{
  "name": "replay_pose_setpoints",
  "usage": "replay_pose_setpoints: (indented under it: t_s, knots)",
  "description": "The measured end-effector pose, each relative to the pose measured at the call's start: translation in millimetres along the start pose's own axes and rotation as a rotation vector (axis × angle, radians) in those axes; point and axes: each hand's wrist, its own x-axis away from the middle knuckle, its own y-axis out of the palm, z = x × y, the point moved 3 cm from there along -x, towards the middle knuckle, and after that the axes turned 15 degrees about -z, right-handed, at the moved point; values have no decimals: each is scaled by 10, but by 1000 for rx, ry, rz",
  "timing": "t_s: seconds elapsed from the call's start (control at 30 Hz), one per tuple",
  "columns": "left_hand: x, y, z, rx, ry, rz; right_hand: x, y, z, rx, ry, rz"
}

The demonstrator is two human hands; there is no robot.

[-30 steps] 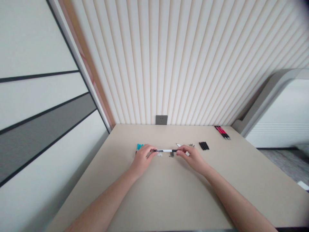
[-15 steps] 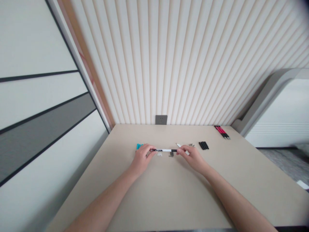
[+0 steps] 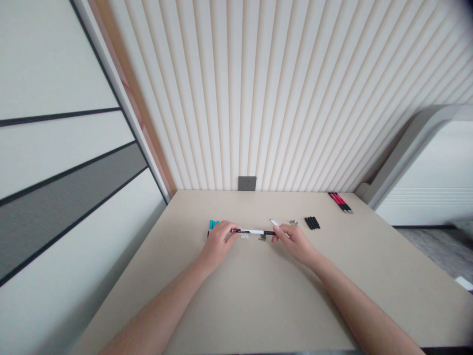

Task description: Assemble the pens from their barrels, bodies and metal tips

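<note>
A white pen barrel with black ends (image 3: 253,231) lies level above the tabletop, held between my two hands. My left hand (image 3: 219,242) pinches its left end. My right hand (image 3: 293,240) grips the black right end with the fingertips. Just beneath the pen sit small clear parts (image 3: 244,236) and a small dark metal part (image 3: 262,237). Teal pens (image 3: 212,225) lie partly hidden behind my left hand. A white pen piece (image 3: 274,222) lies just beyond my right fingers.
The beige table (image 3: 236,296) meets a ribbed wall with a grey socket (image 3: 247,183). Small metal parts (image 3: 293,223), a group of black pen barrels (image 3: 312,223) and red-and-black pens (image 3: 340,202) lie along the far side.
My right hand has slid a little to the right along the pen, showing more of its black end. The pen now tilts slightly, and my left hand has barely moved.
</note>
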Motion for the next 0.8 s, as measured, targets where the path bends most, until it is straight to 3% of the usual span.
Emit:
replay_pose_setpoints:
  t_s: [0.1,0.23,0.57,0.8]
  knots:
    - [-2,-1,5,9,-6,-2,-6,-2,32,-29,6,30]
    - [0,-22,-7,13,-35,14,18,-49,-51,-39,-108,98]
    - [-7,-20,11,0,-6,-8,8,-26,-79,39,-12,8]
    - [-1,-20,-34,8,-25,9,30,-14,-164,36,-101,-8]
